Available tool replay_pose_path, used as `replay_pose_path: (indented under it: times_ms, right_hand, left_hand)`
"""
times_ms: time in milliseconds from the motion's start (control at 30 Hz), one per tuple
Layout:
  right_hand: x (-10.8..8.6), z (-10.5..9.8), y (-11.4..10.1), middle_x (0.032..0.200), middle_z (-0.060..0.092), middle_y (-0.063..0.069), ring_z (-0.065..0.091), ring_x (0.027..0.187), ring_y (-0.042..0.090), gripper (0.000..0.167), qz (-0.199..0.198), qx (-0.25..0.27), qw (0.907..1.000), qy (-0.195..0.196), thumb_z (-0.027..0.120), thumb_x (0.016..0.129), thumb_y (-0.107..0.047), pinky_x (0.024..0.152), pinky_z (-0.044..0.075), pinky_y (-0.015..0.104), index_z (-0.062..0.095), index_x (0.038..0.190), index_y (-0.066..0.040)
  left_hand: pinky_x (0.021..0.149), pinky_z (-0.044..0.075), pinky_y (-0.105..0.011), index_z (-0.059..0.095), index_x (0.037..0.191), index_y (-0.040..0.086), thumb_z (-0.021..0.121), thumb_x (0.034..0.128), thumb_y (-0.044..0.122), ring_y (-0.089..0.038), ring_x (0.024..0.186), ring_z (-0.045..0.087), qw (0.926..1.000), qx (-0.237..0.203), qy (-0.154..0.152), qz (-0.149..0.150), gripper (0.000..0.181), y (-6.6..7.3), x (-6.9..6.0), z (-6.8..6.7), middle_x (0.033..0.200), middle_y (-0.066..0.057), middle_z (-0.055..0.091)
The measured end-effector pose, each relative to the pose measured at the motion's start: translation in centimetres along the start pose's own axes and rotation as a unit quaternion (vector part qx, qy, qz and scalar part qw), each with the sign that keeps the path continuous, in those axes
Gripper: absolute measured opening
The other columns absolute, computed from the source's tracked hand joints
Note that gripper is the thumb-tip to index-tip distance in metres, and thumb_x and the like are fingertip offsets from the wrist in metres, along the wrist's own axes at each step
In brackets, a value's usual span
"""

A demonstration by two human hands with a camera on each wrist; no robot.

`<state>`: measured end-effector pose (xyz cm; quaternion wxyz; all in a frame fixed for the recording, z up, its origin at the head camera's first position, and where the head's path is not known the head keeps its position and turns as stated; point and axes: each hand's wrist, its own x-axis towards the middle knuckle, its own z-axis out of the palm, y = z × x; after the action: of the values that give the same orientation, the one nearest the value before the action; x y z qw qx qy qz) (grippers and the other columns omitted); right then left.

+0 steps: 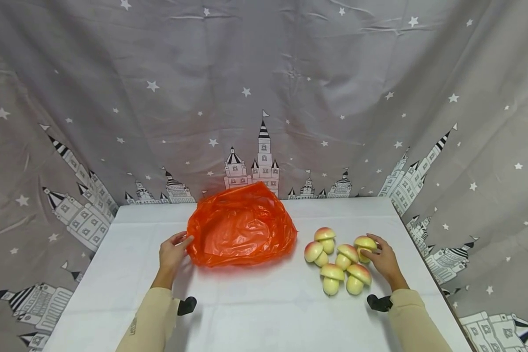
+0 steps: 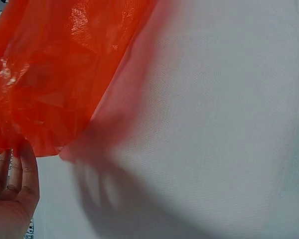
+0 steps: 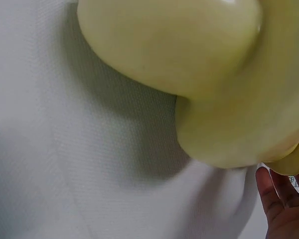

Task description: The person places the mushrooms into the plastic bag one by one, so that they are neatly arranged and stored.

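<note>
A red-orange plastic bag [image 1: 242, 239] lies mouth open on the table, left of centre. At its left edge, my left hand [image 1: 170, 256] pinches the rim between thumb and fingers; in the left wrist view, the fingertips are partly behind the film of the bag [image 2: 55, 89]. To the right stands a cluster of several yellow toy mushrooms with reddish caps. My right hand [image 1: 385, 261] has thumb and fingers around the rightmost mushroom [image 1: 364, 242]. A nearer mushroom [image 3: 189, 50] fills much of the right wrist view and hides most of the gripped one.
The table [image 1: 246, 313] has a white cover. Behind and beside it hangs a grey curtain [image 1: 255, 63] printed with castles and stars. Another mushroom [image 1: 347, 256] stands just left of the gripped one, close to it.
</note>
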<state>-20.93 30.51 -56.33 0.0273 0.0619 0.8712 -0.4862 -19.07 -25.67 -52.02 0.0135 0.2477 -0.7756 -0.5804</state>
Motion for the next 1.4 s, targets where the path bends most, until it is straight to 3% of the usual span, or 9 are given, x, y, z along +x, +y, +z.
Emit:
replay_pose_path:
  times_ms: [100,433,700,867,967,1100,1167,1300,1400]
  right_hand:
    - [-0.06,0.04,0.02,0.139,0.04,0.029,0.043,0.124,0.044,0.06,-0.006,0.0,1.0,0.004,0.065,0.09,-0.007,0.096,0.044,0.048,0.038,0.143,0.003]
    - [-0.14,-0.09,-0.16,0.14,0.042,0.028,0.044,0.125,0.042,0.056,0.003,0.015,0.9998,0.008,0.061,0.092,-0.004,0.096,0.046,0.037,0.038,0.142,0.004]
    - [0.06,-0.15,-0.1,0.14,0.043,0.027,0.047,0.123,0.041,0.056,0.002,0.006,0.9999,0.01,0.063,0.092,-0.008,0.092,0.047,0.031,0.039,0.142,0.003]
    - [0.1,-0.18,0.11,0.139,0.043,0.029,0.047,0.122,0.044,0.056,0.002,0.001,1.0,0.006,0.064,0.093,-0.011,0.095,0.046,0.04,0.039,0.142,0.002]
    - [0.21,-0.27,0.3,0.139,0.043,0.03,0.049,0.12,0.044,0.056,0.001,-0.002,1.0,0.007,0.064,0.093,-0.012,0.093,0.046,0.04,0.04,0.142,0.002]
    - [0.35,-0.34,0.33,0.139,0.042,0.03,0.049,0.119,0.043,0.057,0.006,0.003,0.9999,0.009,0.064,0.092,-0.012,0.092,0.045,0.038,0.04,0.142,0.0]
    - [0.37,-0.32,0.3,0.14,0.041,0.03,0.049,0.119,0.042,0.057,0.012,0.007,0.9999,0.009,0.065,0.092,-0.013,0.093,0.045,0.041,0.04,0.142,0.0]
    - [0.36,-0.28,0.33,0.139,0.043,0.03,0.05,0.118,0.041,0.057,0.017,0.014,0.9997,0.013,0.066,0.091,-0.013,0.088,0.046,0.03,0.041,0.141,0.0]
    - [0.37,-0.34,0.35,0.138,0.044,0.03,0.051,0.117,0.04,0.056,0.016,0.012,0.9996,0.019,0.066,0.091,-0.012,0.083,0.044,0.022,0.043,0.14,0.001]
  left_hand:
    - [0.073,0.048,-0.009,0.049,0.137,-0.002,0.055,0.0987,0.025,-0.031,0.112,0.053,0.9999,-0.013,0.007,-0.006,0.047,-0.03,0.08,0.13,0.133,-0.023,0.05]
    - [0.069,0.048,-0.011,0.05,0.137,0.0,0.05,0.1008,0.023,-0.026,0.104,0.055,0.9995,-0.024,0.012,-0.019,0.043,0.08,0.13,0.28,0.132,-0.024,0.053]
    - [0.065,0.049,-0.01,0.056,0.129,-0.004,0.054,0.0987,0.016,-0.015,0.086,0.059,0.9984,-0.024,0.046,-0.021,0.037,0.05,0.2,0.66,0.124,-0.026,0.058]
    - [0.083,0.053,-0.025,0.058,0.126,-0.007,0.055,0.0986,0.017,-0.025,0.098,0.06,0.9985,-0.008,0.051,-0.021,0.037,0.04,0.11,0.66,0.124,-0.027,0.057]
    - [0.096,0.048,-0.037,0.056,0.129,-0.006,0.053,0.0996,0.02,-0.031,0.107,0.057,0.9985,-0.01,0.044,-0.031,0.039,-0.06,0.14,0.67,0.127,-0.026,0.056]
    - [0.101,0.045,-0.041,0.056,0.13,-0.005,0.053,0.0999,0.021,-0.032,0.11,0.053,0.9983,-0.007,0.044,-0.037,0.04,-0.26,0.2,0.71,0.129,-0.025,0.055]
    - [0.096,0.047,-0.036,0.057,0.128,-0.005,0.054,0.0992,0.021,-0.03,0.108,0.052,0.9982,-0.005,0.049,-0.035,0.039,-0.28,0.18,0.73,0.128,-0.024,0.055]
    - [0.082,0.05,-0.022,0.061,0.124,-0.003,0.059,0.0967,0.021,-0.024,0.099,0.055,0.9978,-0.008,0.06,-0.027,0.036,-0.05,0.19,0.8,0.123,-0.022,0.059]
    - [0.075,0.053,-0.018,0.063,0.121,-0.004,0.062,0.0953,0.021,-0.017,0.088,0.06,0.9978,-0.013,0.063,-0.015,0.036,-0.02,0.17,0.8,0.118,-0.022,0.063]
